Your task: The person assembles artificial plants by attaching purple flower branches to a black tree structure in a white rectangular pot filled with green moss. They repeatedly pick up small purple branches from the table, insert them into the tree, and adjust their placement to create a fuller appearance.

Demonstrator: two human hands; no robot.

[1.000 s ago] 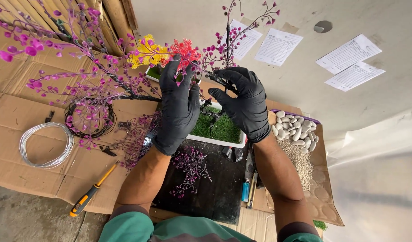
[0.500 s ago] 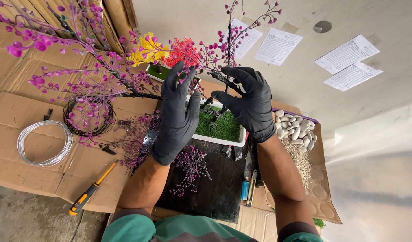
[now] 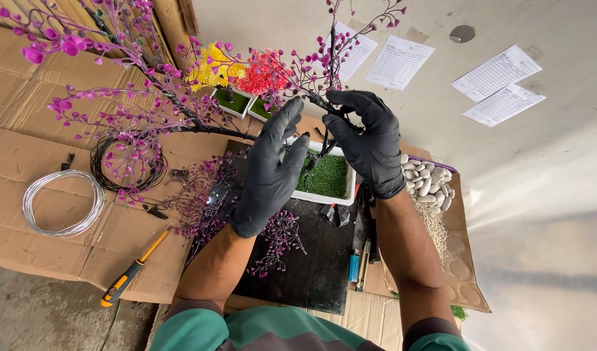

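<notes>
Both my hands wear black gloves and work on a dark wire tree with magenta bead blossoms (image 3: 123,97) that rises from a white tray of green turf (image 3: 327,179). My left hand (image 3: 269,172) has its fingers spread and raised against the trunk, fingertips touching the branches. My right hand (image 3: 373,143) pinches a dark branch (image 3: 324,104) near the top of the trunk. The trunk's base is hidden behind my hands.
Small potted trees with yellow (image 3: 210,71) and red (image 3: 259,75) blossoms stand behind. A silver wire coil (image 3: 61,201), black wire coil (image 3: 126,162), orange-handled screwdriver (image 3: 132,270), loose purple bead sprigs (image 3: 279,237), white pebbles (image 3: 425,179), a blue lighter (image 3: 354,266) and paper sheets (image 3: 500,84) lie around.
My left hand has opened its fingers and shifted right along the trunk. My right hand has risen slightly while keeping its pinch on the branch. The view moved closer.
</notes>
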